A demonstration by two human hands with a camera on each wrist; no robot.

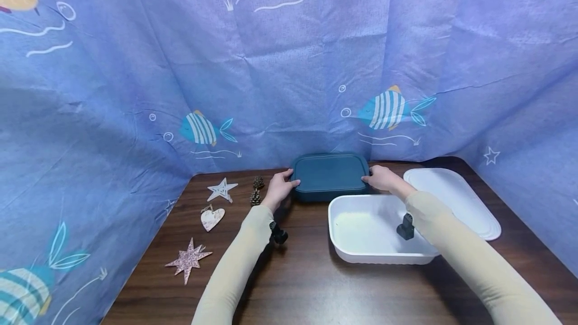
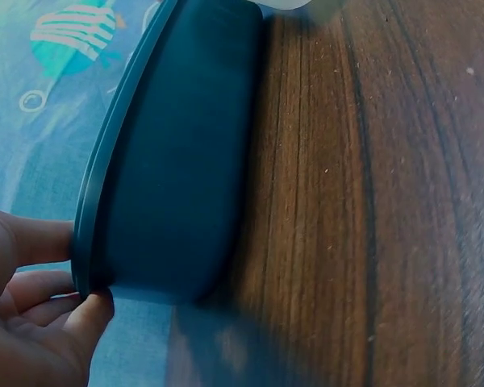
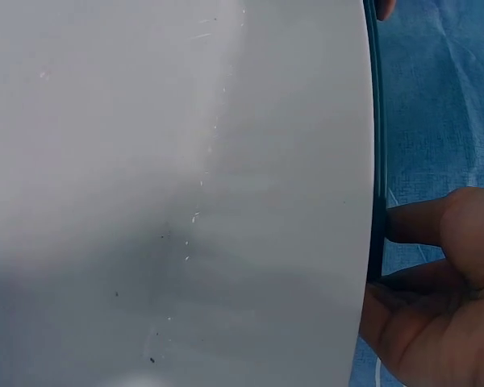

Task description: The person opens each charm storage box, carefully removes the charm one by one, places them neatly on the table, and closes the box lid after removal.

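Note:
A dark teal food container (image 1: 331,172) with its lid on stands at the back of the table, by the curtain. My left hand (image 1: 278,188) grips its left end; in the left wrist view the thumb (image 2: 93,314) and fingers pinch the lid's rim at the corner. At the opposite end my right hand (image 1: 384,178) holds the rim, its thumb and fingers on the edge in the right wrist view. A white open container (image 1: 361,257) sits just in front, under my right forearm, and its inner wall fills much of the right wrist view.
A white lid (image 1: 456,194) lies flat at the right. On the left are a white star (image 1: 221,190), a heart ornament (image 1: 211,218), a pink glittery star (image 1: 187,261) and two pine cones (image 1: 256,197) near my left hand. A blue patterned curtain (image 1: 289,74) closes off the back and sides.

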